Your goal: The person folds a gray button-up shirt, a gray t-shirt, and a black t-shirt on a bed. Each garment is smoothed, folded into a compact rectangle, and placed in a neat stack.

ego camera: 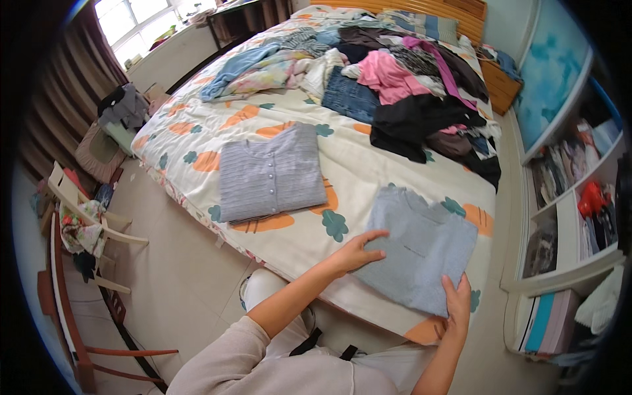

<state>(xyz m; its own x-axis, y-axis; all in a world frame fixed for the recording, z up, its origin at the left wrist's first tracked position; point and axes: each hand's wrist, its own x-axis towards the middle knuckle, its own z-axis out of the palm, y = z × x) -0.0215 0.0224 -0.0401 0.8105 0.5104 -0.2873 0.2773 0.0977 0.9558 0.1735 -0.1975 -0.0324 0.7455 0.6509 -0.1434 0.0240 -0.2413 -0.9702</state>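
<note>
A folded light blue-grey top point(412, 252) lies near the front edge of the bed, its neckline facing away from me and small writing across its chest. My left hand point(363, 252) touches its left edge, with thumb and fingers apart. At the lower right corner is my right hand point(458, 301), thumb over the cloth and fingers along the outer edge. Whether those fingers pinch the fabric cannot be made out. To the left, a folded grey ribbed cardigan point(271, 173) with a button front rests apart from the top.
A heap of loose clothes, including denim point(348, 94), a pink garment point(390, 76) and black cloth point(414, 121), covers the far bed. The carrot-print bedsheet point(291, 237) is under everything. Shelves point(568, 197) stand right, a chair point(94, 217) left.
</note>
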